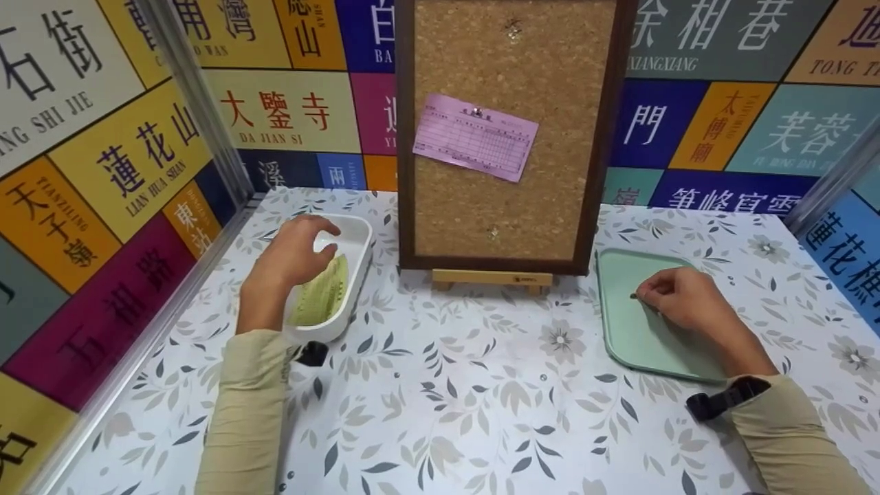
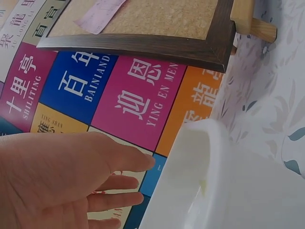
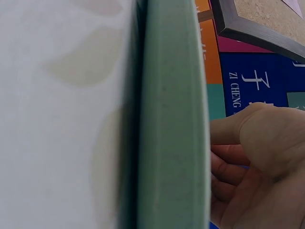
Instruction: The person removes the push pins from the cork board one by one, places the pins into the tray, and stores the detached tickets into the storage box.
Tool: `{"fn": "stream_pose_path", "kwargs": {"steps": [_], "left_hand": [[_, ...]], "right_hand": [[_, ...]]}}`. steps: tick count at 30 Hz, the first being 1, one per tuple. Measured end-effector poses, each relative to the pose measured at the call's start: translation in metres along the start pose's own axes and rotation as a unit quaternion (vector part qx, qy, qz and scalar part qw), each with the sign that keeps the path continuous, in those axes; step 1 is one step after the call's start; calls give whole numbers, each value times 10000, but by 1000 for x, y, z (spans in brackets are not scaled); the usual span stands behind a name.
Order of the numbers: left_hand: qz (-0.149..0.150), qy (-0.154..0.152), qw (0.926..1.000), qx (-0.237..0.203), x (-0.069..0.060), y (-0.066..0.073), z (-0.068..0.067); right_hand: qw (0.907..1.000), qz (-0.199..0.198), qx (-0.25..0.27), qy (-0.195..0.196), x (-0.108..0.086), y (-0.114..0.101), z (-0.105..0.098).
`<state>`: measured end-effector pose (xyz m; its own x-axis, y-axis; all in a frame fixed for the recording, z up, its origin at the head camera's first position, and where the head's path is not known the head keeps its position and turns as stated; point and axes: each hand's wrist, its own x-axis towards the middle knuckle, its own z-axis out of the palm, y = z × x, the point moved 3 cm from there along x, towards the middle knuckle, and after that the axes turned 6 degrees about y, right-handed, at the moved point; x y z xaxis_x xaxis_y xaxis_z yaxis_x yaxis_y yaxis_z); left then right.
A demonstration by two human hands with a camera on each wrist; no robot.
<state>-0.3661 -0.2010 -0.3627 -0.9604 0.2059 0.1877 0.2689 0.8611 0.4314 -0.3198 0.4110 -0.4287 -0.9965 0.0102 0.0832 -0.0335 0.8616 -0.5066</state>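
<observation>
Paper slips (image 1: 317,300) in the white tray (image 1: 352,235) at eight o'clock look light, limp, best pinched edgewise. My left hand (image 1: 292,251) hangs loose above; at three, my right hand (image 1: 687,299) pinches a likely pushpin (image 1: 633,295).

A yellow-green slip (image 1: 320,297) marked with darker print showed against a glossy white tray (image 1: 356,240), while a plain mint-green tray (image 1: 622,337) added a pastel note. A pink slip (image 1: 476,141) ruled with a dark grid brightened a speckled tan corkboard (image 1: 481,220), framed in dark brown above a honey-coloured wooden stand (image 1: 491,278). Grey blooms and grey-green leaves patterned the white bench (image 1: 481,412). Behind, a patchwork wall (image 1: 295,86) blazed in yellow, orange, magenta, navy and teal, lettered in white, red, purple and black. The sleeves (image 1: 247,405) were khaki, the wrist strap (image 1: 748,392) black.
</observation>
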Motion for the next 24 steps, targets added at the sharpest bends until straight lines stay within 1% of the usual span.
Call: {"fn": "stream_pose_path", "kwargs": {"steps": [3, 7, 13, 14, 16, 17, 21, 24], "left_hand": [[-134, 31, 9999, -32, 0, 2, -3], [-232, 153, 9995, -139, 1, 8, -5], [136, 664, 9972, -321, 4, 24, -9], [211, 773, 9962, -355, 4, 27, -10], [232, 959, 9941, -449, 3, 34, -11], [288, 1084, 9925, -494, 3, 38, -11], [542, 1520, 9843, -716, 4, 53, -11], [682, 1788, 9773, -904, 6, 64, -10]], "right_hand": [[9996, -35, 51, 261, 1, -4, -2], [9965, -232, 20, 806, 0, -14, -8], [9884, -414, 76, 1456, -2, -34, -13], [9864, -468, 100, 1573, -2, -38, -14], [9815, -567, 175, 1821, -2, -48, -13], [9786, -629, 224, 1944, -2, -53, -13], [9639, -934, 440, 2454, 0, -74, -14], [9530, -1196, 596, 2721, 5, -92, -15]]}}
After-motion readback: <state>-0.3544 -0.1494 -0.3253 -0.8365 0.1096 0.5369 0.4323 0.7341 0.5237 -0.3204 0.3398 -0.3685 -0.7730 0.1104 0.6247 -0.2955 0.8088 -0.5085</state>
